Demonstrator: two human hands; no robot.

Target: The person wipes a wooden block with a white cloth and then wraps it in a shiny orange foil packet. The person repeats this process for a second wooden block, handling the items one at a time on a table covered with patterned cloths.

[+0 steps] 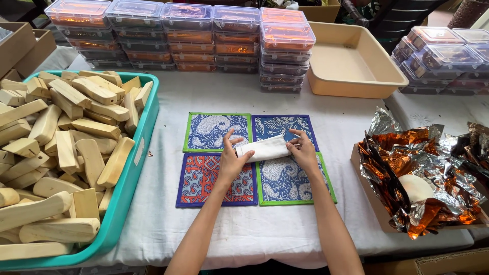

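White cloth is what both hands are on: a small rolled white cloth sits crosswise between them, right over the spot where four printed quilted mats meet. The left hand has its fingers curled round the left end of the roll, thumb up on top. The right hand pinches the other end, fingers closed on it.

Just beyond the fingertips are the green-edged paisley mat and the blue leaf-print mat. Under the wrists are the red and blue mat and another green-edged mat.

If you ask me, the trick with a roll like this is even pressure from both ends, so it stays tight and straight and doesn't cone out or drag the mats out of line on the tabletop.

Hard to tell what's inside the roll, if anything, since the palms hide both ends. The teal bin of wooden blocks, off past the left fingers, is cut off by the frame. The crumpled foil past the right fingers half hides something pale and round.
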